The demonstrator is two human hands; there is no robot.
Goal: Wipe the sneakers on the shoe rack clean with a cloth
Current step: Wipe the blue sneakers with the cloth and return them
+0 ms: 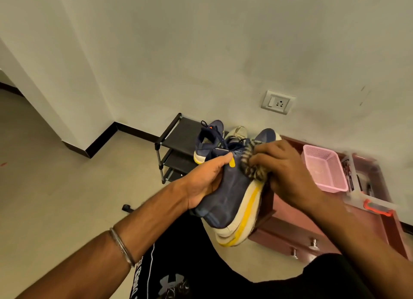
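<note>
left forearm: comes in from bottom left, angled up toward centre, metal bangle (121,247) on the wrist
left hand (206,179): palm turned up and inward, fingers curled under the shoe, thumb pressed over the collar; grips the navy sneaker (232,193)
navy sneaker: held in the air at mid-frame, tipped on its side, cream and yellow sole facing right, heel toward the camera, toe pointing away
right forearm: enters from bottom right, slanting up to the left
right hand (288,171): back of hand to camera, fingers bunched and curled round a striped cloth (251,164)
striped cloth: wadded, pressed against the sneaker's upper near the laces, just above the sole
shoe rack (174,140): black, tiered, behind the hands against the wall
second navy sneaker (210,140): on the rack's top tier, heel facing camera
grey shoe (238,133): beside it, partly hidden
pink basket (326,171): on a reddish cabinet (301,231), right of the rack
wall socket (277,102): on the wall above
</note>
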